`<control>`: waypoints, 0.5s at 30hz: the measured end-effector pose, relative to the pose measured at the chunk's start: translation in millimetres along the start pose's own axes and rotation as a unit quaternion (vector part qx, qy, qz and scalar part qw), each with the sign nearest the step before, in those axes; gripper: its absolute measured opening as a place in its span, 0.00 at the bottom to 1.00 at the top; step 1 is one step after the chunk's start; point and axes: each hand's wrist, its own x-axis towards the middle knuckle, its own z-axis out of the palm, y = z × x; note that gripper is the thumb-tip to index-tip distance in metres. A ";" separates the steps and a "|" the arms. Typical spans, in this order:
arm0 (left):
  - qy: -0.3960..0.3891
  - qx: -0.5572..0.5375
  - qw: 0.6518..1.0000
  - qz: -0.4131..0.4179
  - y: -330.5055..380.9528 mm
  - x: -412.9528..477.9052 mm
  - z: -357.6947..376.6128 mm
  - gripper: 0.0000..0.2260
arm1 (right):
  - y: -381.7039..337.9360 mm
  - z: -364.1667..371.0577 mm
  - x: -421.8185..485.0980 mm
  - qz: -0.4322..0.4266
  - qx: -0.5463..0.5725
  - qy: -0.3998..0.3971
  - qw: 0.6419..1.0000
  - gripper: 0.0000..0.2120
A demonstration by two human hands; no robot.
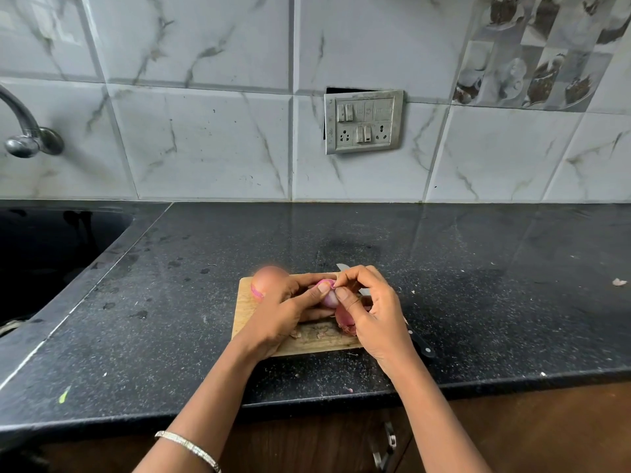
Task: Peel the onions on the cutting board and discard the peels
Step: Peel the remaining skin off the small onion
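Note:
A small purple onion [327, 296] is held above the wooden cutting board [246, 308]. My left hand [286, 311] grips it from the left, thumb on top. My right hand [371, 308] pinches a strip of its skin at the top between thumb and forefinger. An unpeeled onion [268, 280] sits on the board's far left corner. Another reddish onion [345, 322] lies on the board under my right hand, partly hidden. Loose peel scraps [317, 332] lie on the board near its front edge.
A knife lies along the board's right side, blade tip [342, 266] far, black handle [421, 343] near. A dark sink [51, 254] is set in the black counter at left, with a tap [27, 134] above. A switchboard [363, 121] hangs on the tiled wall.

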 end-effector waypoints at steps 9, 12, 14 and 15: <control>0.000 -0.033 0.999 -0.014 -2.0 1.9 -1.9 0.12 | -12.2 -2.0 -1.6 0.003 0.030 -0.051 0.998 0.07; 0.013 -0.008 1.000 -0.021 -4.3 3.2 -2.9 0.12 | -13.3 -0.7 -1.6 0.006 0.037 -0.063 0.997 0.08; 0.027 0.018 0.999 -0.030 -5.0 2.8 -2.8 0.12 | -13.0 0.2 -1.4 0.016 0.046 -0.074 0.996 0.08; 0.032 0.038 0.998 -0.030 -5.1 2.4 -2.6 0.12 | -12.7 0.6 -1.6 0.022 0.052 -0.079 0.995 0.08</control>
